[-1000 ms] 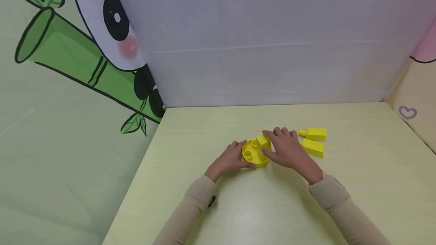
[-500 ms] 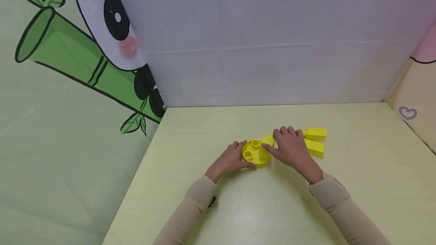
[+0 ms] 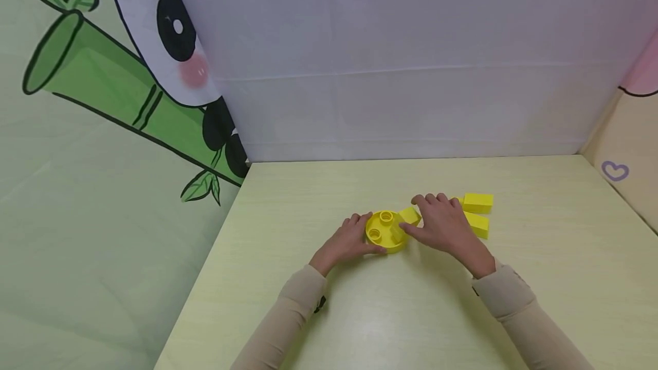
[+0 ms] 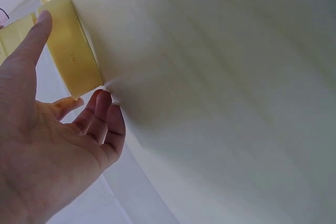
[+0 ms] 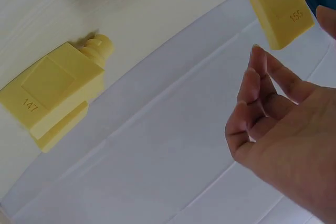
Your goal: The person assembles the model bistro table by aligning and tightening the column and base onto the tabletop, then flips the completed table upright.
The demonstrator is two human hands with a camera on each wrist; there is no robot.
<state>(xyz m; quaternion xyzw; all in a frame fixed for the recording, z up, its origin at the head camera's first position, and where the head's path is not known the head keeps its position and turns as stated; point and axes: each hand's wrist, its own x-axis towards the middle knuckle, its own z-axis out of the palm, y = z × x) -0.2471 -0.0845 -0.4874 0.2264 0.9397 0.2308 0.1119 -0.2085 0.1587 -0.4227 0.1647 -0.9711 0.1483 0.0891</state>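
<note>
A round yellow plastic base (image 3: 383,226) with raised sockets lies on the table, and my left hand (image 3: 346,240) grips its rim between thumb and fingers. From one socket rises a yellow block (image 3: 409,214), leaning to the right; the right wrist view shows 155 stamped on this block (image 5: 294,17). My right hand (image 3: 446,226) is around the block, thumb on one side and fingers on the other. Narrow gaps show beside the block in the right wrist view, where the fingers (image 5: 254,85) are bent.
Two loose yellow blocks lie right of the base, a far one (image 3: 478,203) and a near one (image 3: 478,225). One block (image 5: 58,85) marked 147 has a threaded-looking peg. A white printed cloth (image 3: 411,73) hangs along the table's back edge.
The block in the base has swung to the right, the top away from the sockets. My right hand has shifted right with it. The left hand and base have stayed put.
</note>
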